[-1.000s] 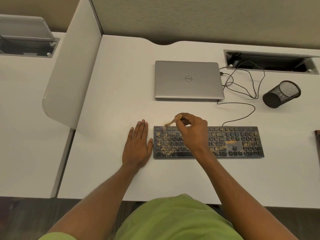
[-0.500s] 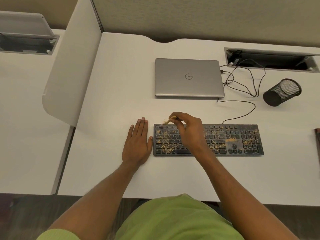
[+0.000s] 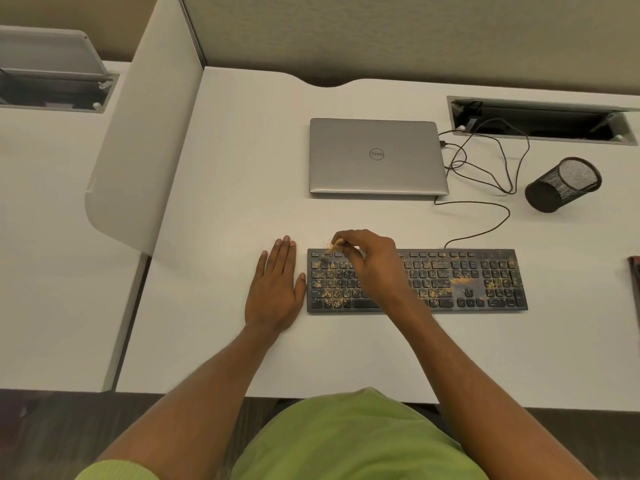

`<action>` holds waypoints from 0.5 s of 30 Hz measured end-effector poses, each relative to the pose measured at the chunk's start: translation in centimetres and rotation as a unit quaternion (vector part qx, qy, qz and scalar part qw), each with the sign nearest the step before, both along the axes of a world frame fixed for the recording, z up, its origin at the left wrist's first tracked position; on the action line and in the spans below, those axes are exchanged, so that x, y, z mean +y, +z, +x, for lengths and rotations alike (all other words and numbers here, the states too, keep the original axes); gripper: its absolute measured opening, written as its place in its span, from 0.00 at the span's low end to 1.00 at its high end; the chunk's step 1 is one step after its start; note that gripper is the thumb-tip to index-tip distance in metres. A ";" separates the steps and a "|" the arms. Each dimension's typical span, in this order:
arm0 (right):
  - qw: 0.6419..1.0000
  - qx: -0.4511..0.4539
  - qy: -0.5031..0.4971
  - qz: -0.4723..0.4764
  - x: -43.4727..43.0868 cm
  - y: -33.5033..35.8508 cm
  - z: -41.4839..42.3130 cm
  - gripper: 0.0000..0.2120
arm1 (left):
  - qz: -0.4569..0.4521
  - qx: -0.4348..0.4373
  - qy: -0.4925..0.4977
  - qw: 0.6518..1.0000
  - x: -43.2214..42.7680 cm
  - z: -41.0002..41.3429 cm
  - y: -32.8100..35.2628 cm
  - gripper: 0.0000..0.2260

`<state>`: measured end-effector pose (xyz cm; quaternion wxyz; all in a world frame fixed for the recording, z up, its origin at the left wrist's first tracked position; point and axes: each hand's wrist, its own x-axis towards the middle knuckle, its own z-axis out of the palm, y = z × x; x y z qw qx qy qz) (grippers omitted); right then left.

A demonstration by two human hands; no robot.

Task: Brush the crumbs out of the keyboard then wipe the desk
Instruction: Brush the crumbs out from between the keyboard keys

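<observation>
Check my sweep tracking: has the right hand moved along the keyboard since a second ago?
Yes. The right hand, pinching the brush, has shifted left along the keyboard, toward its left end.

Items counted
One each was seen: keyboard (image 3: 467,271), laptop (image 3: 375,155), mesh cup (image 3: 561,185), brush (image 3: 333,248), left hand (image 3: 275,289), right hand (image 3: 374,268).

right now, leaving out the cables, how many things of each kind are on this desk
keyboard: 1
laptop: 1
mesh cup: 1
brush, held in the right hand: 1
dark thing cut off at the right edge: 1
total: 5
</observation>
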<state>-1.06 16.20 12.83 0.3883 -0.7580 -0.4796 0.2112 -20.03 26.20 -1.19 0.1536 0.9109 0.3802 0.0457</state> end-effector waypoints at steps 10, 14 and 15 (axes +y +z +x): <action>0.999 0.001 -0.020 0.026 0.1 0.2 -0.2 0.07 | -0.003 0.000 0.001 1.000 -0.1 -0.1 0.0 0.31; 0.998 -0.067 -0.004 -0.003 0.0 -0.6 0.1 0.07 | -0.002 0.001 0.000 1.000 0.0 0.0 0.0 0.31; 0.996 -0.088 -0.015 -0.001 -0.1 -0.6 0.1 0.07 | -0.001 0.001 0.000 1.000 0.0 0.0 0.0 0.31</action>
